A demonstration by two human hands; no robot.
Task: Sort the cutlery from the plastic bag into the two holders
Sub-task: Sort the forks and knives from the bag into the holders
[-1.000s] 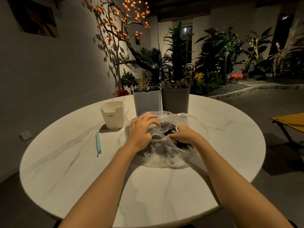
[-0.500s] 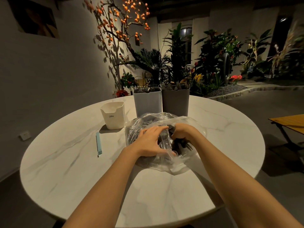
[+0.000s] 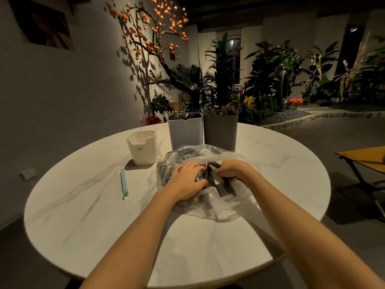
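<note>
Fingers of the right hand curl in a closed grip around a bundle of dark cutlery handles at the mouth of the plastic bag, right of frame centre. The handles are flat, dark strips fanning toward the lower right; their working ends are hidden inside the film. The left hand lies palm-down on the bag just left of the handles, fingers bent and pressing the film; whether it pinches anything beneath cannot be told.

The bag is clear, crinkled film, slumped flat on the tabletop, with more dark cutlery blurred inside its upper-left part. Directly behind it, toward the upper centre, two rectangular holders stand side by side and touching: the light grey holder on the left and the dark grey holder on the right, both already carrying utensils whose tips show above the rims.

A white cup with a notched rim and small lettering stands left of the holders. A slim pale-blue strip lies flat below it, well apart from the bag.

The tabletop is round, white and marble-veined. Open surface runs to the left, right and lower parts of the frame; its near edge is partly covered by both forearms.
</note>
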